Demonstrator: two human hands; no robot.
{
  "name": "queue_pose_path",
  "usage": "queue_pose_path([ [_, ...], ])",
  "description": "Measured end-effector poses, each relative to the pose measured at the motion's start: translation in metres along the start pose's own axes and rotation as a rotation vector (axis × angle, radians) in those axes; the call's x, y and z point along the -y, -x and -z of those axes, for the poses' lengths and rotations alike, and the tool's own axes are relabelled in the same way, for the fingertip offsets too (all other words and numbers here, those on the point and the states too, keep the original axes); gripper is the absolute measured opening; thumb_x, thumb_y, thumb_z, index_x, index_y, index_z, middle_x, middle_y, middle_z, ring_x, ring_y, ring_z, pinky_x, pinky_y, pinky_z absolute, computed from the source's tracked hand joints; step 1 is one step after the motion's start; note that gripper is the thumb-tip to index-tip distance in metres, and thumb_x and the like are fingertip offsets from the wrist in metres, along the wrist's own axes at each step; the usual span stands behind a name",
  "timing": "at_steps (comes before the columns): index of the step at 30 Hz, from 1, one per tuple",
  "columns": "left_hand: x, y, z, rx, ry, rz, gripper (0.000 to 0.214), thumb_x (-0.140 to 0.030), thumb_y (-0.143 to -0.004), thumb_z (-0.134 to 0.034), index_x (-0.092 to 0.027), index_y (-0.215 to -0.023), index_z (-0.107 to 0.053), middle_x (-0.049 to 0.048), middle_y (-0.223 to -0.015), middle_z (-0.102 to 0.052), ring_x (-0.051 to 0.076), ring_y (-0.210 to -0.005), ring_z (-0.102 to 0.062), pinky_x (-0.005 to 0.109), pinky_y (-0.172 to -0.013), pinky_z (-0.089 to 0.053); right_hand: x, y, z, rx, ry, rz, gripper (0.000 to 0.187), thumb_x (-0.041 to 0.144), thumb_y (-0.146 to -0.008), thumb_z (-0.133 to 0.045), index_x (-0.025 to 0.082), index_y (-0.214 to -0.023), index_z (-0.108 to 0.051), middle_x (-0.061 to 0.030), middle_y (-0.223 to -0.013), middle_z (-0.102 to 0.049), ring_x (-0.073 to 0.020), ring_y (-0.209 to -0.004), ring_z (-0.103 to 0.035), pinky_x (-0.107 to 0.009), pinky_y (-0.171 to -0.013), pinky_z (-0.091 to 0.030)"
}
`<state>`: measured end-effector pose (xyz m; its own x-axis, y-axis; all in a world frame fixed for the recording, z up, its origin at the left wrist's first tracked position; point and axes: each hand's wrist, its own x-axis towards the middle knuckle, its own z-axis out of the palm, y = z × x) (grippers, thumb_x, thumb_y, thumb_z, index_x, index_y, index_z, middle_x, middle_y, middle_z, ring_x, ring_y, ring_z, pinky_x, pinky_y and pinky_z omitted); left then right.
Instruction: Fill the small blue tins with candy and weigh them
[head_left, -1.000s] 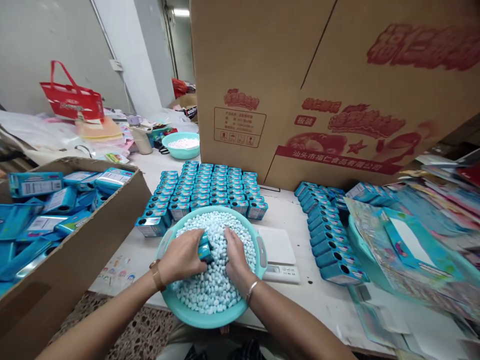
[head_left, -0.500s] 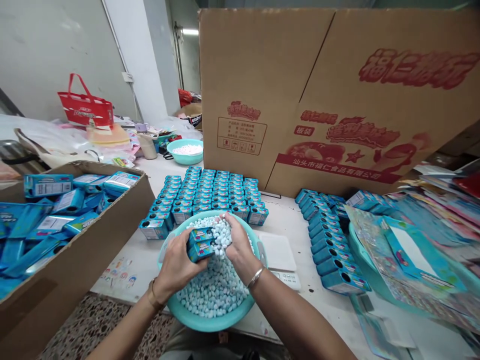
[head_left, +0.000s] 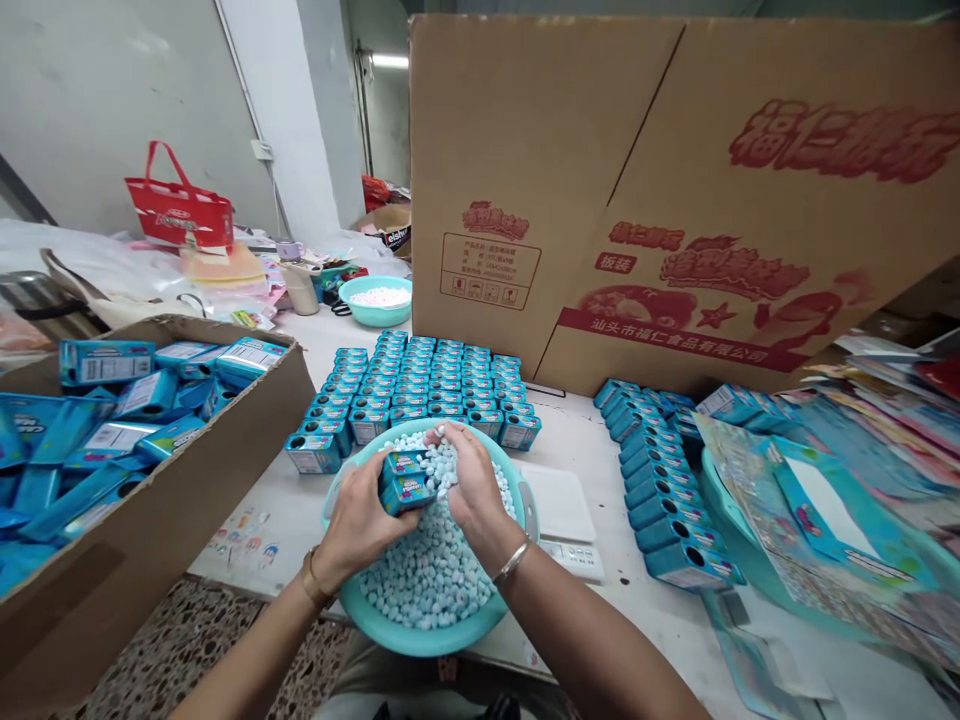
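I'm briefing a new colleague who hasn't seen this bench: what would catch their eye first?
Front and centre, a teal basin heaped with pale blue-white candies, where the left hand grips two small blue boxes and the right hand cups candies against them. Behind it stand rows of blue boxes, and a huge red-printed carton fills the back.

Your hands work over a turquoise basin [head_left: 360, 610] heaped with pale blue-and-white candies [head_left: 431, 570], holding small teal boxes [head_left: 405, 482] with bright printed labels. Rows of matching teal boxes [head_left: 431, 385] cover the white tabletop [head_left: 577, 440] before you. Behind them stands a brown carton [head_left: 600, 150] printed in red, and a red bag [head_left: 178, 210] with white lettering sits at far left.
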<state>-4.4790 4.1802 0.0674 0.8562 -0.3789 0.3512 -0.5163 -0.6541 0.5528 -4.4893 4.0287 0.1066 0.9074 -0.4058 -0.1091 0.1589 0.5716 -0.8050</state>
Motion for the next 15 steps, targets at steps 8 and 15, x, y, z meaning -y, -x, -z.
queue_pose_path([
  [8, 0.000, 0.001, -0.003, -0.023, 0.059, 0.033, 0.074, -0.041, -0.065, -0.075, -0.016, -0.129, -0.048, 0.0137, -0.122, -0.060, 0.033, -0.113, -0.056, 0.049, -0.098, -0.045, 0.005, 0.004, -0.009, 0.011, -0.025, -0.039, 0.011, 0.030, -0.071, -0.069, 0.020, -0.072, -0.067, -0.0013, -0.075, -0.068, -0.0177, -0.079, -0.061, -0.032, -0.085, -0.047],
  [15, -0.007, -0.001, 0.001, -0.014, 0.151, 0.061, 0.071, -0.039, -0.066, -0.076, -0.018, -0.127, -0.048, 0.0112, -0.120, -0.061, 0.031, -0.111, -0.058, 0.047, -0.096, -0.047, 0.015, 0.008, -0.017, 0.069, -0.107, -0.062, 0.012, 0.028, -0.070, -0.073, 0.020, -0.075, -0.066, -0.0002, -0.078, -0.068, -0.0168, -0.084, -0.063, -0.032, -0.092, -0.046],
])
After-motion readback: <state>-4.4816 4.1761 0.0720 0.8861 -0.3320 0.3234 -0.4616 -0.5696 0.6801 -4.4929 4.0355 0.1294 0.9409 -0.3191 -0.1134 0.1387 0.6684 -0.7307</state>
